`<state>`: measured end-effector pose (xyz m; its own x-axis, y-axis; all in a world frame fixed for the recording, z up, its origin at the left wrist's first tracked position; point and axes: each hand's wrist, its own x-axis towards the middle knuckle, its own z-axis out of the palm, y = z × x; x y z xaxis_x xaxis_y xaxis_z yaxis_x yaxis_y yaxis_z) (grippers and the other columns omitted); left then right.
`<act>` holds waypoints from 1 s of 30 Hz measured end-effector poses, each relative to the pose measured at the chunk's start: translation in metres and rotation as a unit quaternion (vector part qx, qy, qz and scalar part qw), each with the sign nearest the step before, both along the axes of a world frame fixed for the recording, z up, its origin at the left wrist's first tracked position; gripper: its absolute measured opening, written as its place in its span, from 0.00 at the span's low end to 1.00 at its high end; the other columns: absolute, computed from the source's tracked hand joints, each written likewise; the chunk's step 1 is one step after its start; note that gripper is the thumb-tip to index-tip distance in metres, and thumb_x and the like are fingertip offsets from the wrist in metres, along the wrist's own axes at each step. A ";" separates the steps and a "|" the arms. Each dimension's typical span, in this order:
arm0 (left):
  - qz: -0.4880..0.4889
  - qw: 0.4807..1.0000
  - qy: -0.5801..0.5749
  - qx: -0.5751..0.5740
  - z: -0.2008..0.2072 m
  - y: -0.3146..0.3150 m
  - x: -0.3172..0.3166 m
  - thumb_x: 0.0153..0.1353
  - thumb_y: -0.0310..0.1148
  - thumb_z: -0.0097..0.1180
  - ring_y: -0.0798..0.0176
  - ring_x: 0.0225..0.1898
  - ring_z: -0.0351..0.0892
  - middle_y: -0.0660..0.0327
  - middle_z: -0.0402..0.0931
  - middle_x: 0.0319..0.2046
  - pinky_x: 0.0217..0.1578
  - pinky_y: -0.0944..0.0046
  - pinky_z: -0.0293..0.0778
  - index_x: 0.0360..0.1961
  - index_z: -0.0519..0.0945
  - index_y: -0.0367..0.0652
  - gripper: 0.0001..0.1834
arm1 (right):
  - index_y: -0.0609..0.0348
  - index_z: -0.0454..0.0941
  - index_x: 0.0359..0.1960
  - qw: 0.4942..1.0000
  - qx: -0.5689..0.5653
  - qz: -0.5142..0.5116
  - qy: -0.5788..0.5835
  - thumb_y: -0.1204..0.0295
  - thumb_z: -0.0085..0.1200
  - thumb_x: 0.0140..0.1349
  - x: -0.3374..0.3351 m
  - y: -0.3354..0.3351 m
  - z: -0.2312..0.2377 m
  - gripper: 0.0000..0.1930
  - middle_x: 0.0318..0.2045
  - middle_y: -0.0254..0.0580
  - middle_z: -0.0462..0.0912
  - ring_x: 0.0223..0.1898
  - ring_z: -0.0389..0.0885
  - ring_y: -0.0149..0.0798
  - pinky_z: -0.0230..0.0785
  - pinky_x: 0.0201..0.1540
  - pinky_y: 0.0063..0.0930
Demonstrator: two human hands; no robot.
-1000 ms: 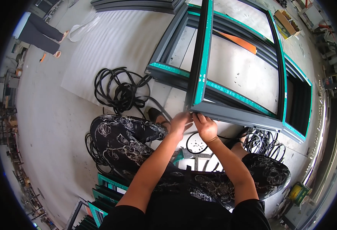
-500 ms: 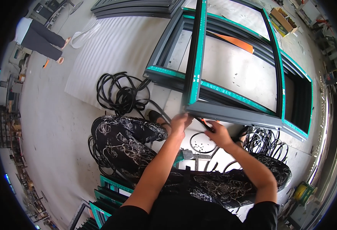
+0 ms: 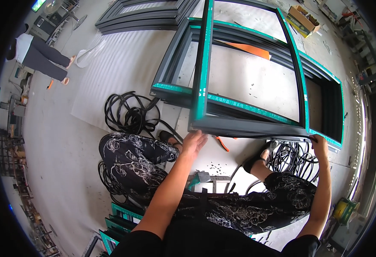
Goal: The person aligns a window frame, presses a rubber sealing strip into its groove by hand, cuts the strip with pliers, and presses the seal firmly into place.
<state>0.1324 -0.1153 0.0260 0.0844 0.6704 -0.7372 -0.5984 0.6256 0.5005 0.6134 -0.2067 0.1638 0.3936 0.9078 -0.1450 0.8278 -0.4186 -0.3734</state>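
A dark grey window frame with green film strips lies slanted across stacked frames before me. Along its near edge runs a thin black rubber sealing strip. At the frame's right near corner my right hand is closed, pinching this strip. My left hand is at the left near corner, fingers extended and slightly apart, close against the frame's underside; whether it touches the strip is hard to see. An orange-handled tool lies between the hands, partly under the frame.
Coils of black strip lie left and right of my feet. More frames are stacked at the far left, others behind my left leg. A cardboard box stands far right. A person is at the far left.
My right hand has moved right along the near edge to the far corner, drawing the black strip along it. My left hand has opened and stays near the left corner. The view has shifted slightly.
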 end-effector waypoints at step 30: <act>-0.025 0.999 0.030 0.013 -0.001 -0.005 0.021 0.55 0.28 0.57 0.57 0.36 0.78 0.55 0.76 0.31 0.40 0.59 0.76 0.32 0.72 0.40 0.07 | 0.62 0.77 0.33 0.974 -0.052 0.185 0.124 0.71 0.58 0.48 -0.078 0.020 -0.002 0.11 0.25 0.48 0.79 0.28 0.79 0.45 0.69 0.33 0.33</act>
<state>0.1538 -0.1207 0.0249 0.0754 0.6858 -0.7239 -0.5352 0.6404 0.5509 0.5358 -0.1864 0.1617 -0.0157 0.9561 -0.2925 0.8191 -0.1555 -0.5522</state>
